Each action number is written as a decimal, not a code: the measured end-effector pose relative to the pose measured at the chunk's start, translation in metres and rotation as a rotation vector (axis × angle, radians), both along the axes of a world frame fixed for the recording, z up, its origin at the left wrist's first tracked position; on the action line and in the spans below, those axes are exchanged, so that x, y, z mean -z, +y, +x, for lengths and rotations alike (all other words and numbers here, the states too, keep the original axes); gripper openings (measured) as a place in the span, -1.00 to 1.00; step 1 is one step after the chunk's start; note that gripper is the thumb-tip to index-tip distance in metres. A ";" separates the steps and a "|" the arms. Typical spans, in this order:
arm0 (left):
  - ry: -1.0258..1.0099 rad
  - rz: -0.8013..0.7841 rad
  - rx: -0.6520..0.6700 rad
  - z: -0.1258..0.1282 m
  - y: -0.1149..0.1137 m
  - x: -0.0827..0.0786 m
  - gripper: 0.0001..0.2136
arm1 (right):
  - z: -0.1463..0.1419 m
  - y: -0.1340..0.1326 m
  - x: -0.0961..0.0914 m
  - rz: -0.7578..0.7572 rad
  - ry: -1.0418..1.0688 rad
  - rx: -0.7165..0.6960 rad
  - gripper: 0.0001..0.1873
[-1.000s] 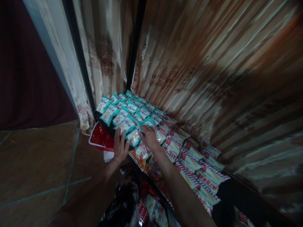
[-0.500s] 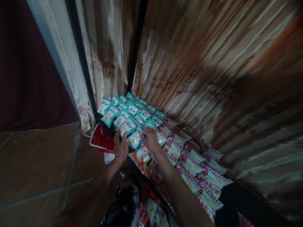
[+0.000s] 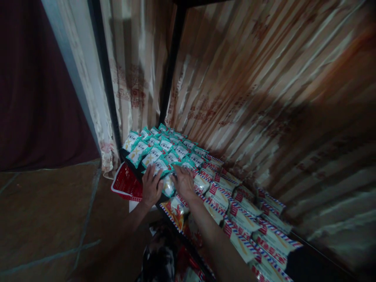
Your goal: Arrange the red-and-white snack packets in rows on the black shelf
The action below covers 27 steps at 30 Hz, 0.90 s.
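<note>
Left hand (image 3: 152,187) now covers more of the neighbouring packet (image 3: 162,165) | front teal packet (image 3: 168,185): between hands, right hand (image 3: 183,182) at its 3 o'clock | either hand's grip: cannot tell | seemingly steadied both sides

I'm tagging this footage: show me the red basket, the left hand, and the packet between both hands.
Red basket (image 3: 125,180): head view, on its mesh.
Left hand (image 3: 150,188): head view, on its back.
Packet (image 3: 168,187): head view, on its front.

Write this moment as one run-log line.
left hand: palm down; right hand: palm down; teal-and-white packet: between hands; red basket: left of hands
</note>
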<state>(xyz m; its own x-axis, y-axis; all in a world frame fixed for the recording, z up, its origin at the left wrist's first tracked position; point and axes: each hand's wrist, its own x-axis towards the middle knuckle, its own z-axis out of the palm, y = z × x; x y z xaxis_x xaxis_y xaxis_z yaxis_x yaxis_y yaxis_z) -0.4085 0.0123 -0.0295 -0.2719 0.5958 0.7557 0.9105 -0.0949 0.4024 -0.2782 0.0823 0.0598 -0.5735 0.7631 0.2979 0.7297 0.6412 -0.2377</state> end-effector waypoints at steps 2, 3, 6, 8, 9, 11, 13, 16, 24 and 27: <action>0.005 -0.019 0.018 -0.001 0.003 0.001 -0.58 | -0.005 0.000 -0.001 -0.052 0.001 -0.007 -0.54; 0.008 -0.023 0.019 -0.001 0.004 0.002 -0.58 | -0.007 0.001 0.000 -0.075 0.012 -0.010 -0.52; 0.018 -0.017 0.016 -0.001 0.004 0.004 -0.56 | -0.014 0.003 0.002 -0.114 0.054 -0.030 -0.49; 0.031 -0.012 0.013 0.000 0.003 0.004 -0.55 | -0.016 0.004 0.004 -0.113 0.071 -0.037 -0.48; 0.037 -0.014 0.011 0.000 0.003 0.004 -0.54 | -0.016 0.004 0.006 -0.104 0.074 -0.037 -0.49; 0.042 -0.019 0.011 0.000 0.003 0.004 -0.53 | -0.015 0.004 0.008 -0.073 0.080 -0.024 -0.49; 0.044 -0.019 0.011 0.000 0.003 0.004 -0.52 | -0.011 0.004 0.009 -0.035 0.095 -0.001 -0.51; 0.046 -0.013 0.005 -0.001 0.004 0.005 -0.51 | 0.001 0.003 0.008 0.019 0.141 0.026 -0.57; 0.040 -0.021 0.038 0.003 -0.002 0.000 -0.54 | 0.030 -0.006 0.002 0.057 0.148 -0.019 -0.63; 0.064 -0.039 0.077 0.007 -0.003 -0.005 -0.57 | 0.031 -0.014 0.003 0.029 0.080 -0.039 -0.65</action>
